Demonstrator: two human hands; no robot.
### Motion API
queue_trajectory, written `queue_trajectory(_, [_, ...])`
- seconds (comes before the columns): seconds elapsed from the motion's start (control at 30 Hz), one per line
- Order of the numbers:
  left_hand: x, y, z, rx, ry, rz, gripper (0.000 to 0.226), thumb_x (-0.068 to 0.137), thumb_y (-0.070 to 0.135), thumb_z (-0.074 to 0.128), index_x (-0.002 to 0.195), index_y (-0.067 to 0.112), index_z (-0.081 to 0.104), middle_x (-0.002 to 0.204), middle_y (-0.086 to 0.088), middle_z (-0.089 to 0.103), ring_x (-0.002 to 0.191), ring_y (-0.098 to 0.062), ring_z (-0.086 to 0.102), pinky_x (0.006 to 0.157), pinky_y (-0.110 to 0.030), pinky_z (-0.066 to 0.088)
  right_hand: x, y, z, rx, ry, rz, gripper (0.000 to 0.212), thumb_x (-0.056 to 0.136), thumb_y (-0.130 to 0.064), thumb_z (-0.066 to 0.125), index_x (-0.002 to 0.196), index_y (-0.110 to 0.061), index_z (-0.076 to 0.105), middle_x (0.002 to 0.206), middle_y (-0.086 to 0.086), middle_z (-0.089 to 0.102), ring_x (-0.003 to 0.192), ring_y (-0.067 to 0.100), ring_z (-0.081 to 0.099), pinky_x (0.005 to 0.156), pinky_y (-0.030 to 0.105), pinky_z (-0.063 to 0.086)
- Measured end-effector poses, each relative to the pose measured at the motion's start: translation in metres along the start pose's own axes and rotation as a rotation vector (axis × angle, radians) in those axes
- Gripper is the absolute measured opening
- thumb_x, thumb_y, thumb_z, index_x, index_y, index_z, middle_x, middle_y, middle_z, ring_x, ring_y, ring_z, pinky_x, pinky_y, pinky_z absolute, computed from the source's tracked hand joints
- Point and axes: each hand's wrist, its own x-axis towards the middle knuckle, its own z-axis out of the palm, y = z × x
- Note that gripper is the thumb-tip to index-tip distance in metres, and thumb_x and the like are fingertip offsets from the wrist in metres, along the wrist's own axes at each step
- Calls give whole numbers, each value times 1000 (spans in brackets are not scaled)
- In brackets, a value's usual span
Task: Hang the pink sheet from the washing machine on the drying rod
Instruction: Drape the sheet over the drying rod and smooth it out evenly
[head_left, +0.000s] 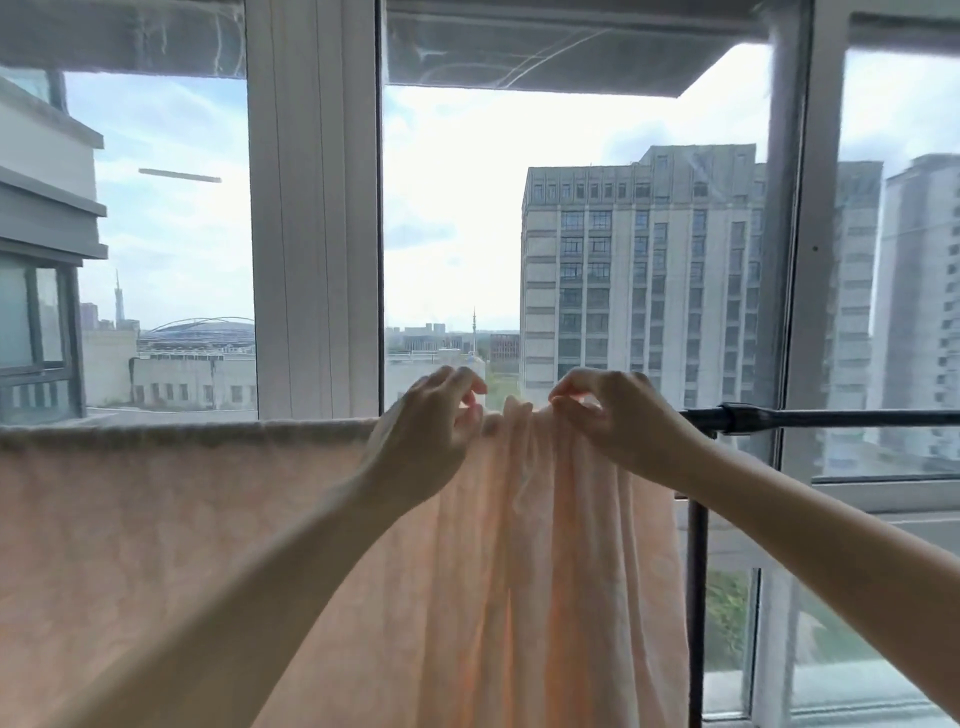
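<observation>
Between the two sets of curled fingertips, the pink sheet bunches into a raised gather along the top of the drying rod, with long vertical folds falling away below the fingers. On the side of that gather, the left hand is held with its fingers bent inward and thumb drawn toward them; their tips sit at the sheet's top edge, but whether they actually pinch cloth or only hover against it cannot be told from this angle. Opposite it, the right hand has its thumb and forefinger closed together on the gathered top edge, pinching the fabric right where it crosses the rod. Outward from the left fingers the sheet is already spread flat, its upper hem running level to the frame's edge and the cloth hanging smooth beneath. Outward from the right fingers the rod is bare and dark, carrying a thicker collar just beyond the wrist. Below the right forearm a dark upright post stands just beside the sheet's hanging edge. Beyond the fingertips, through the window frame, a tall pale apartment block rises against a bright, cloudy sky.
</observation>
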Motion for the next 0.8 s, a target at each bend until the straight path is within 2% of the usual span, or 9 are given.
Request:
queue_trajectory(0.07, [-1, 2, 1, 17, -84, 52, 20, 95, 35, 58, 111, 23, 62, 109, 11, 64, 85, -3, 63, 68, -18, 50, -3, 5, -7, 35, -5, 25, 21, 93, -22, 61, 112, -15, 66, 113, -3, 68, 97, 4, 63, 77, 8, 44])
queue_trajectory(0.17, [1, 4, 1, 34, -92, 80, 21, 91, 38, 62, 104, 23, 68, 98, 14, 64, 77, -2, 62, 64, -17, 47, -7, 6, -2, -44, -98, -17, 32, 91, -30, 63, 121, -20, 59, 116, -2, 67, 98, 7, 63, 88, 25, 54])
queue_trajectory(0.23, [4, 5, 1, 4, -69, 61, 17, 90, 34, 64, 97, 20, 70, 91, 12, 65, 75, -3, 61, 67, -22, 49, -10, 7, 9, -143, -47, -68, 32, 92, -35, 60, 122, -25, 58, 114, -5, 67, 96, 11, 64, 86, 35, 55])
queue_trajectory(0.33, [6, 4, 0, -13, -28, 13, 10, 91, 27, 65, 89, 18, 70, 87, 10, 67, 74, -7, 61, 71, -33, 54, -11, 6, 20, -173, 87, -90, 23, 92, -34, 59, 114, -27, 61, 107, -8, 69, 91, 15, 65, 82, 42, 53])
queue_trajectory(0.43, [8, -1, 1, 8, 7, -55, 7, 92, 22, 63, 86, 19, 66, 85, 8, 65, 73, -11, 60, 71, -38, 55, -12, 2, 23, -143, 141, -115, 17, 91, -34, 62, 107, -26, 64, 98, -9, 71, 86, 13, 65, 80, 38, 52])
queue_trajectory(0.57, [10, -1, 1, 8, 50, -109, 9, 93, 21, 60, 85, 19, 63, 85, 7, 66, 75, -12, 60, 72, -38, 55, -14, 0, 20, 23, 176, 0, 9, 94, -26, 58, 98, -22, 66, 88, -10, 71, 75, 5, 64, 72, 21, 51])
queue_trajectory(0.7, [16, 4, 2, -18, 88, -127, 11, 93, 17, 57, 84, 17, 63, 83, 5, 66, 77, -16, 61, 72, -39, 54, 0, 8, 9, 9, 224, 55, 13, 98, -19, 50, 100, -19, 63, 88, -9, 65, 80, 7, 60, 79, 27, 52])
queue_trajectory(0.8, [21, -2, 2, -92, 180, -183, 11, 94, 13, 57, 86, 14, 64, 82, 2, 65, 76, -16, 61, 75, -41, 56, 10, 28, -18, 32, 377, 137, 14, 100, -17, 46, 98, -23, 58, 92, -7, 64, 84, 9, 59, 74, 25, 45])
